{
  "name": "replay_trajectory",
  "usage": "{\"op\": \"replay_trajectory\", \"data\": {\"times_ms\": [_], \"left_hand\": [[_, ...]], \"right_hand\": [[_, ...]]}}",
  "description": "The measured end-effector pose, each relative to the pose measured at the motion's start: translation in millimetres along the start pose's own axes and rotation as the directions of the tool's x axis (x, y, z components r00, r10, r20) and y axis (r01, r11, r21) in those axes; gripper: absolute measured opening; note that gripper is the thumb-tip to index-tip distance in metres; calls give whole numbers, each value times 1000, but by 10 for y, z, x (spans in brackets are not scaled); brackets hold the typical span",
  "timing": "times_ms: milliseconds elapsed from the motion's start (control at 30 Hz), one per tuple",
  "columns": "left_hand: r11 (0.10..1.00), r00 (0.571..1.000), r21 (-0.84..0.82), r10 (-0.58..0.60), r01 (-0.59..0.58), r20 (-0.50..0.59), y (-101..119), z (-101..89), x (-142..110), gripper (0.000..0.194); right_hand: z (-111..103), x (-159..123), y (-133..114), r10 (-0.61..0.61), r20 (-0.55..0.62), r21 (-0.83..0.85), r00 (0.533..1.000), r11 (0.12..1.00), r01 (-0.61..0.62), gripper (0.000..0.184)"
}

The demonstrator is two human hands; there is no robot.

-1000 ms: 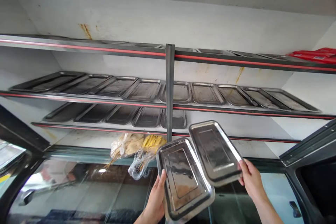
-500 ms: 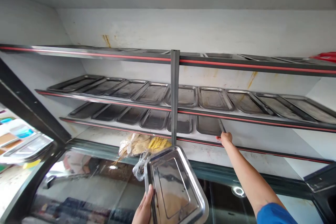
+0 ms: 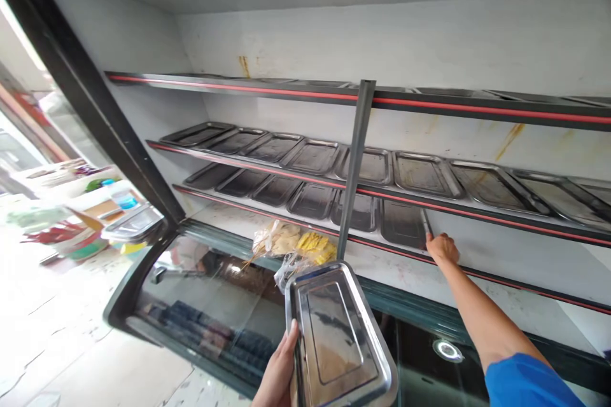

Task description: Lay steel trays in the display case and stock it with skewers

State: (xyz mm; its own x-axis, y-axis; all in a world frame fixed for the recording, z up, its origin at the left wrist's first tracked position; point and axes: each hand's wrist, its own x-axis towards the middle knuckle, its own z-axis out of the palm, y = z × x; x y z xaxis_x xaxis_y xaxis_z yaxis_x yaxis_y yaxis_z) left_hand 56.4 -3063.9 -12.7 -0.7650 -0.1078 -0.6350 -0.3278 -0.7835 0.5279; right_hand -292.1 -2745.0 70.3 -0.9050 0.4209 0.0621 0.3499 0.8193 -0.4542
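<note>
My left hand [image 3: 277, 374] grips the near left edge of a shiny steel tray [image 3: 340, 337], held tilted in front of the glass counter. My right arm reaches up to the lowest shelf [image 3: 501, 280], where my right hand [image 3: 442, 247] rests at the front right corner of another steel tray [image 3: 402, 224] lying flat on that shelf. Its fingers curl at the tray's rim. This tray sits at the right end of a row of similar trays [image 3: 277, 191].
The middle shelf [image 3: 296, 173] carries a long row of trays. A grey upright post [image 3: 354, 165] stands in front of the shelves. A plastic bag of skewered food [image 3: 292, 245] lies under the lowest shelf. Curved glass [image 3: 210, 305] fronts the case; street clutter lies left.
My right hand carried its tray up and laid it flat on the lowest shelf, where it now rests. The view has swung left. The left hand keeps its tray.
</note>
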Motion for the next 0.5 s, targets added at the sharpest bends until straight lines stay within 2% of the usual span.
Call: {"op": "replay_trajectory", "data": {"times_ms": [100, 167, 200, 233, 267, 300, 333, 367, 400, 467, 500], "left_hand": [[997, 997, -68, -39, 43, 63, 35, -91, -65, 60], [994, 997, -96, -41, 47, 71, 39, -194, -79, 60], [993, 996, -109, -46, 54, 81, 30, -249, -85, 60], [990, 994, -125, -54, 66, 99, 12, -302, -92, 61], [986, 990, -146, -64, 82, 126, -15, -351, -99, 62], [980, 985, -169, -75, 101, 152, -48, -393, -107, 63], [974, 982, -194, -87, 119, 166, -87, -425, -115, 65], [968, 982, -215, -95, 129, 162, -130, -444, -122, 66], [964, 984, -229, -101, 134, 150, -173, -450, -130, 67], [963, 984, -234, -106, 137, 141, -251, -413, -148, 70], [964, 982, -225, -107, 141, 158, -283, -372, -161, 71]], "right_hand": [[-40, -583, -23, -185, -132, -95, 974, 980, 173, 50], [31, -1235, 63, -292, -26, -18, 956, 956, 291, 40], [90, -1618, 141, -316, 157, 113, 936, 947, 301, 34], [157, -2016, 237, -324, 374, 274, 869, 934, 230, 36], [223, -2411, 343, -337, 550, 425, 765, 901, 91, 43], [280, -2784, 452, -352, 672, 528, 651, 845, -88, 48], [322, -3118, 557, -315, 732, 564, 604, 778, -277, 51], [345, -3403, 654, -268, 750, 589, 605, 687, -426, 53], [348, -3632, 741, -220, 746, 614, 628, 593, -522, 52], [304, -3924, 886, -132, 684, 682, 718, 465, -565, 48], [265, -3998, 947, -107, 642, 715, 759, 442, -543, 47]]}}
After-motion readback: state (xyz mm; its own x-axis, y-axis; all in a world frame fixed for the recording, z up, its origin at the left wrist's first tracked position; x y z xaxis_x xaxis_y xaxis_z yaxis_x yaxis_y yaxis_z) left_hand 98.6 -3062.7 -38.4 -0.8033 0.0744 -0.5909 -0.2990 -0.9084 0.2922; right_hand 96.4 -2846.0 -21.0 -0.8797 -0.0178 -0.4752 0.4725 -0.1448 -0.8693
